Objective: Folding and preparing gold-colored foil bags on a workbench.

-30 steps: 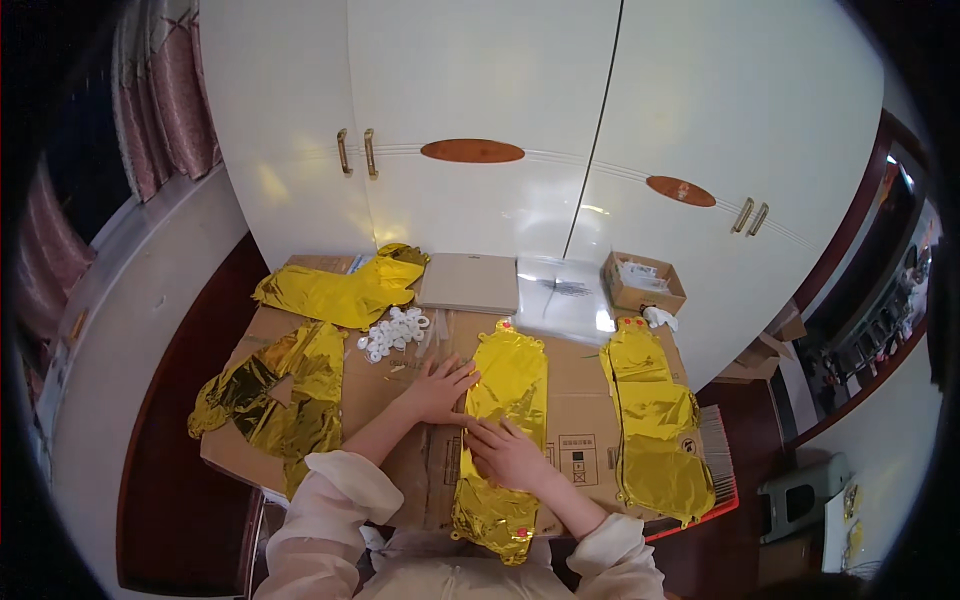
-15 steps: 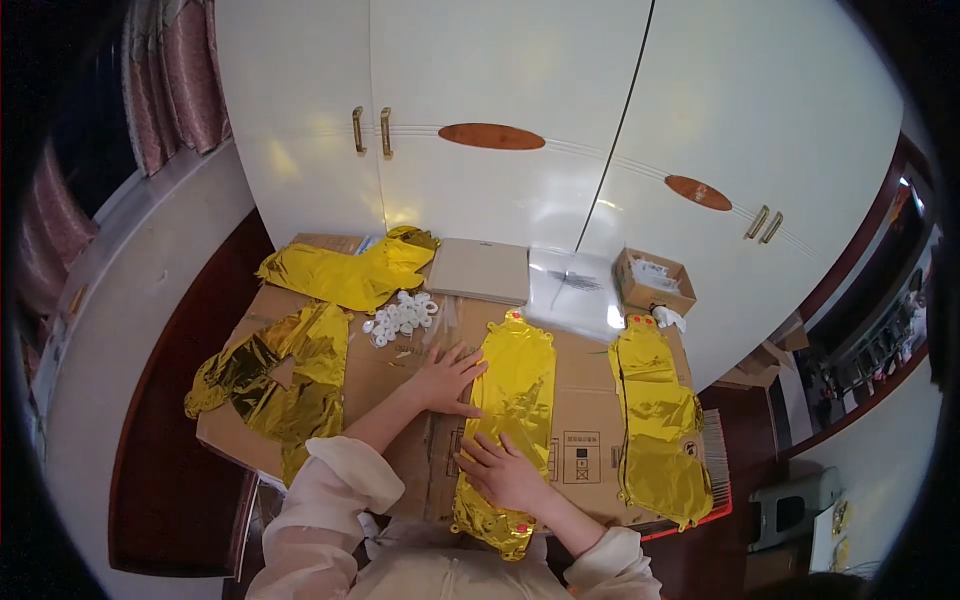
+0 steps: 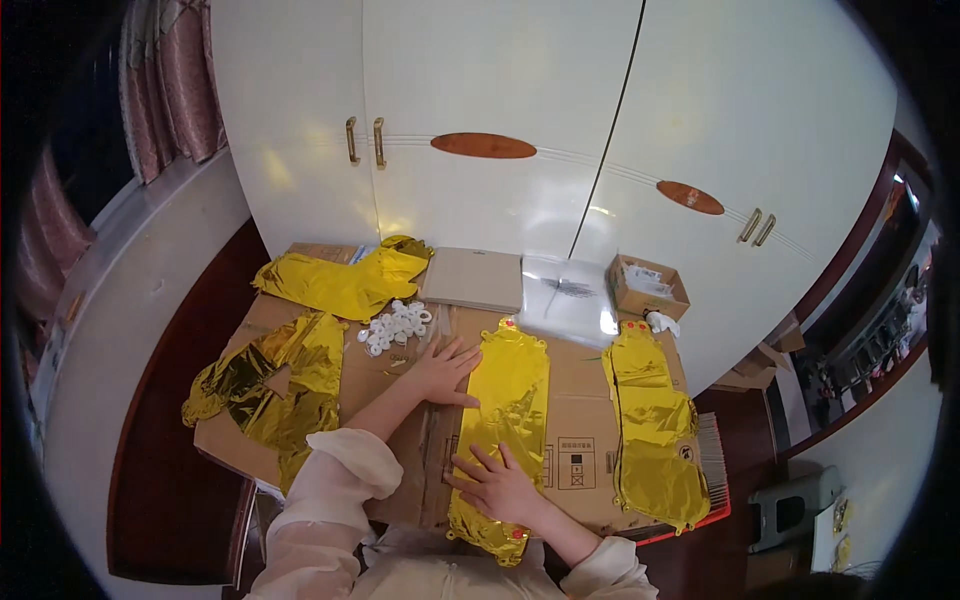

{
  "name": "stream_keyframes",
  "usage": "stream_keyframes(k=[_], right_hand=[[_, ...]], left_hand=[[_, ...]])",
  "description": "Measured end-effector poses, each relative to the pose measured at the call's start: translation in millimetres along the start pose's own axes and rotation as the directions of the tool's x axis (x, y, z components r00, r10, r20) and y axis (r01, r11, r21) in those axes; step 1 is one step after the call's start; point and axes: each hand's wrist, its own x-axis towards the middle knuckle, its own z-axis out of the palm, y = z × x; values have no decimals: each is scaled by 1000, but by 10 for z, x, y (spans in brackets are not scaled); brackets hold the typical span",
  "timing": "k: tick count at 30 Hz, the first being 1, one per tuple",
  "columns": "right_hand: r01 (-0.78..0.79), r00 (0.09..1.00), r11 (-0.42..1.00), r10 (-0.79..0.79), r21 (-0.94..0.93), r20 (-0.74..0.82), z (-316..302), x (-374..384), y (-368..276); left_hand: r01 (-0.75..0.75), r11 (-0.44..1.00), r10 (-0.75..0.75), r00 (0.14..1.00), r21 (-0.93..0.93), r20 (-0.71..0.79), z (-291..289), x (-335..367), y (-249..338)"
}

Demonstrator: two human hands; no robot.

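Left of both hands sprawls a crumpled, shiny gold foil piece (image 3: pixel 305 375). The left hand (image 3: pixel 442 374) lies palm down, fingers fanned, gripping nothing, its fingertips at the left edge of a long, flat gold foil strip (image 3: pixel 510 395) on brown cardboard (image 3: pixel 580 400). The right hand (image 3: pixel 500 492), nearer the body, spreads wide across the strip's near part, forearm slanting back rightward. The step appears to be flattening; creases beside the right hand seem to call for light, even pressure.
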Motion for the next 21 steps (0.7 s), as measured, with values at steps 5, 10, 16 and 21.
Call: stream_keyframes(k=[5,10,16,21], right_hand=[[11,1000,1000,-11,-2,-11,46,-21,8],[50,996,999,-48,-19,70,-14,-8,18],[53,998,999,-53,5,20,36,-41,15],[35,999,991,-33,132,-17,-133,-14,104]], left_hand=[[12,1000,-12,1000,-6,-22,43,168,-116],[92,995,-89,993,39,-75,5,272,-95],[149,984,-93,897,98,-431,139,225,5],[-75,996,53,917,-39,-395,24,-280,335]])
